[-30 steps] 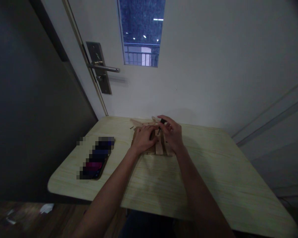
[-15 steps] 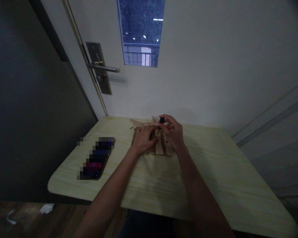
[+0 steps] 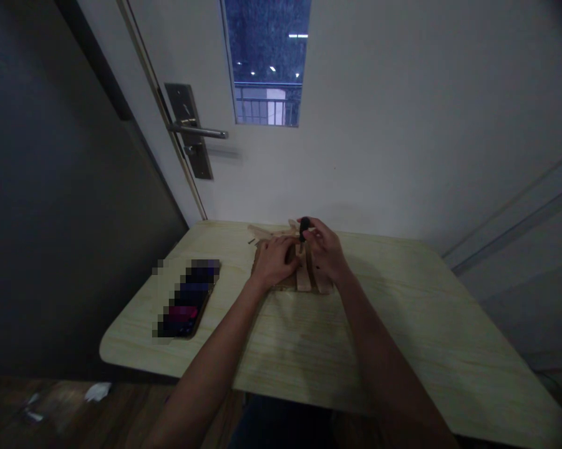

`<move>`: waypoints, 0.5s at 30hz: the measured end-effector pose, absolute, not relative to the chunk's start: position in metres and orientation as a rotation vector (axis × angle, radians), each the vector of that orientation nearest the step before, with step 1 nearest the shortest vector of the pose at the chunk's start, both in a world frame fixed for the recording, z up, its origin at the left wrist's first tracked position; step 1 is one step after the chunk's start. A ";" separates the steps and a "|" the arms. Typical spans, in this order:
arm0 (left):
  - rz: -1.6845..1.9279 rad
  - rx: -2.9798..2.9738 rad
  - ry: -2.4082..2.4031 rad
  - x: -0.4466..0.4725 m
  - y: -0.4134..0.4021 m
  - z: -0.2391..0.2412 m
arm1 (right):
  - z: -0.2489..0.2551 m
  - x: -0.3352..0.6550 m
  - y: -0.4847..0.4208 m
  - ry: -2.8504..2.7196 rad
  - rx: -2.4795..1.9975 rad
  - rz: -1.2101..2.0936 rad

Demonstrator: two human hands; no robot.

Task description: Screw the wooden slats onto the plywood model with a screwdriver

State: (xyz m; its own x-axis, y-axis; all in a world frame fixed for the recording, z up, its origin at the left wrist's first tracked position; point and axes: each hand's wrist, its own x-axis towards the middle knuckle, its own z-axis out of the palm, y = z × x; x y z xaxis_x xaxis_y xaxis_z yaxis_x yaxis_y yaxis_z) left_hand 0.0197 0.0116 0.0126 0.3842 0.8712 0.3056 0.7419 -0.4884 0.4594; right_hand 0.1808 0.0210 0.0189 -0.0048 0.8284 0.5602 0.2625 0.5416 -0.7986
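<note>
My right hand (image 3: 328, 249) is closed on a small screwdriver (image 3: 304, 226) with a black handle, held nearly upright. Its tip points down at a pale wooden strip (image 3: 303, 277). Across the left part of a brown, cardboard-like board (image 3: 285, 288) lies my left hand (image 3: 276, 260), fingers stretched toward the screwdriver and thumb apart. A second wooden strip (image 3: 324, 287) rests on the board just right of the first, partly under my right hand. Whether the screwdriver's tip sits on a screw is too small to tell.
Behind the board lie more pale wooden pieces (image 3: 259, 232) and a small dark screw or nail (image 3: 251, 241). A phone (image 3: 191, 302), partly blurred out, is at the left of the light wood table (image 3: 402, 349). A white door (image 3: 378, 125) stands behind the table.
The screwdriver's handle shows more fully above my right fingers, which have shifted slightly on it. My left hand stays on the board. The whole view has moved a little.
</note>
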 end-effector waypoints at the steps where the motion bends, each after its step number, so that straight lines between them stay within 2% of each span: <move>1: 0.756 2.398 1.430 0.020 0.011 0.013 | 0.018 0.181 0.021 -1.551 -0.947 0.607; 9: 0.770 2.409 1.418 0.019 0.012 0.012 | 0.017 0.180 0.018 -1.465 -0.890 0.690; 15: 0.709 2.423 1.445 0.019 0.013 0.012 | 0.017 0.176 0.019 -1.348 -1.010 0.688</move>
